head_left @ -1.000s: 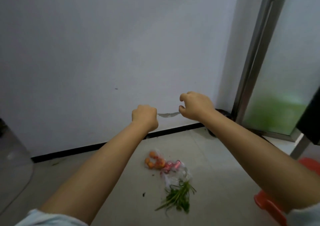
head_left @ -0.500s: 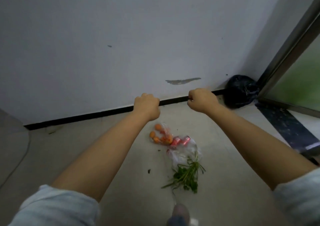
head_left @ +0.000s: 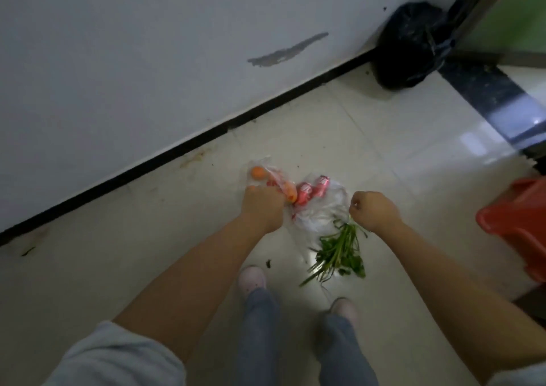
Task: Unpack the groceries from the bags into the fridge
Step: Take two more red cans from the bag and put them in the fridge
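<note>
A: Two bare hands are reaching down over the groceries we are unpacking. Our left hand point(head_left: 261, 207) is curling into a fist directly over the clear bag of oranges point(head_left: 266, 177); whether its fingers are actually gripping the plastic, we cannot tell, since the knuckles are hiding them.

B: And our right hand point(head_left: 373, 210) is hovering clenched, thumb against curled fingers, just beside the clear bag of red cans point(head_left: 317, 205). It appears to be gripping nothing, though a pinch on thin plastic would be too fine to see here.

A: The bags are lying touching one another on the pale tiled floor point(head_left: 369, 137), between our two fists. The bunch of leafy greens point(head_left: 339, 252) is spilling out just below the right wrist.

B: We are standing close behind them, pink shoes point(head_left: 252, 278) and jeans showing beneath our arms.

A: Near the wall's black skirting, a black rubbish bag point(head_left: 409, 46) is sitting in the corner; a red plastic stool point(head_left: 517, 226) is standing off to our right.
</note>
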A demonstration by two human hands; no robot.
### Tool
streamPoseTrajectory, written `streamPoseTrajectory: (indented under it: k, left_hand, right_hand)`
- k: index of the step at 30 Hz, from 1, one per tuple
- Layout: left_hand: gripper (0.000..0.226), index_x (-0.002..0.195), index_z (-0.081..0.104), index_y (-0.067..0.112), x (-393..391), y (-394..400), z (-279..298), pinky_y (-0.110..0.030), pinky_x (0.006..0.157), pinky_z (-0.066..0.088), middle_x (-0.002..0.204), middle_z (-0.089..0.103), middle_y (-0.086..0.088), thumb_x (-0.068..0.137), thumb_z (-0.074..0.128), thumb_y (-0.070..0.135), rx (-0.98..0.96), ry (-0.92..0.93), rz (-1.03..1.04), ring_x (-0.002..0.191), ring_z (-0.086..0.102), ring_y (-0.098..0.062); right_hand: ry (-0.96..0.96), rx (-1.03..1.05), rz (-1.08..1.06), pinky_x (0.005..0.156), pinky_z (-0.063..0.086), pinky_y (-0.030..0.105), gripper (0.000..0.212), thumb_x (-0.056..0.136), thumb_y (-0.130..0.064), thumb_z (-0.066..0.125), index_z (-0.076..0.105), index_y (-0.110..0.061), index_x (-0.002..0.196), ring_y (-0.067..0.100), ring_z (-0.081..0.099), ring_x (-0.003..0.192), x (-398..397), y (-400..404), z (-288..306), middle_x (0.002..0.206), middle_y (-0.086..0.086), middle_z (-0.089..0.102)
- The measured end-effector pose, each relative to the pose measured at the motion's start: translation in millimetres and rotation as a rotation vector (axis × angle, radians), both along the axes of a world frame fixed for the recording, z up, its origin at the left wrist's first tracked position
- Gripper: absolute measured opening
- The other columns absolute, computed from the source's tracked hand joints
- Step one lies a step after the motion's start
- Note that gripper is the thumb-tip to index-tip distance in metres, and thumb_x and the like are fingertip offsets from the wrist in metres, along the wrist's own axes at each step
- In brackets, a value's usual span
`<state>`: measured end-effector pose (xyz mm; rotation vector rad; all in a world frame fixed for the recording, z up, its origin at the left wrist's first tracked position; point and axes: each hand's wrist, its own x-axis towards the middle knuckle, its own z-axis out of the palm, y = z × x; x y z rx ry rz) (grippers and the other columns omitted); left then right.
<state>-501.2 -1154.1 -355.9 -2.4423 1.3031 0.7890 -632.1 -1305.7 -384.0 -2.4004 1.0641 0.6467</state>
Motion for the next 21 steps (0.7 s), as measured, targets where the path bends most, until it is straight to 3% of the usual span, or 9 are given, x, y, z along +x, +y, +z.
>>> streamPoseTrajectory:
  k: [5,8,12,18,21]
  left_hand:
    - [0.033,0.128,0.049,0.007,10.7,-8.6,-123.2,-0.039,0.099,0.040,0.138,0.042,-0.015,0.098,0.037,0.016,0.095,0.156,-0.029,0.129,0.041,-0.030]
    - [0.031,0.124,0.049,0.004,3.2,-8.5,-196.8,-0.038,0.095,0.041,0.132,0.044,-0.015,0.098,0.036,0.015,0.157,0.200,-0.050,0.124,0.042,-0.030]
    - [0.028,0.117,0.053,0.003,-10.2,-18.5,-284.5,-0.037,0.087,0.043,0.125,0.047,-0.014,0.095,0.041,0.015,0.140,0.233,-0.093,0.119,0.044,-0.030]
    - [0.027,0.115,0.057,0.007,-14.4,-65.4,-409.0,-0.038,0.089,0.045,0.123,0.055,-0.013,0.093,0.044,0.011,0.037,0.162,-0.158,0.116,0.051,-0.032]
    - [0.029,0.119,0.054,0.012,-12.9,-90.0,-465.4,-0.041,0.100,0.037,0.126,0.055,-0.009,0.092,0.042,0.009,0.012,0.113,-0.299,0.123,0.046,-0.030]
  right_hand:
    - [0.086,0.013,0.015,0.081,0.048,0.035,0.026,0.091,-0.015,0.044,0.058,-0.001,0.107,0.034,0.057,0.105,-0.7,4.0,-113.5,0.113,0.020,0.061]
    - [0.151,-0.031,0.096,0.082,0.047,0.036,0.026,0.090,-0.016,0.044,0.058,-0.001,0.106,0.033,0.055,0.107,-9.5,0.6,-182.1,0.112,0.019,0.061]
    - [0.256,-0.222,0.122,0.093,0.034,0.036,0.025,0.088,-0.014,0.044,0.061,-0.004,0.104,0.030,0.044,0.114,-19.3,-7.4,-261.8,0.112,0.014,0.060]
    - [0.249,-0.285,0.166,0.105,0.023,0.040,0.025,0.087,-0.010,0.048,0.060,-0.004,0.107,0.030,0.035,0.122,-12.2,-24.5,-382.7,0.120,0.014,0.054]
    - [0.250,-0.352,0.298,0.115,0.012,0.048,0.032,0.088,-0.013,0.049,0.055,-0.005,0.119,0.029,0.022,0.137,-1.8,-41.2,-439.8,0.136,0.014,0.041]
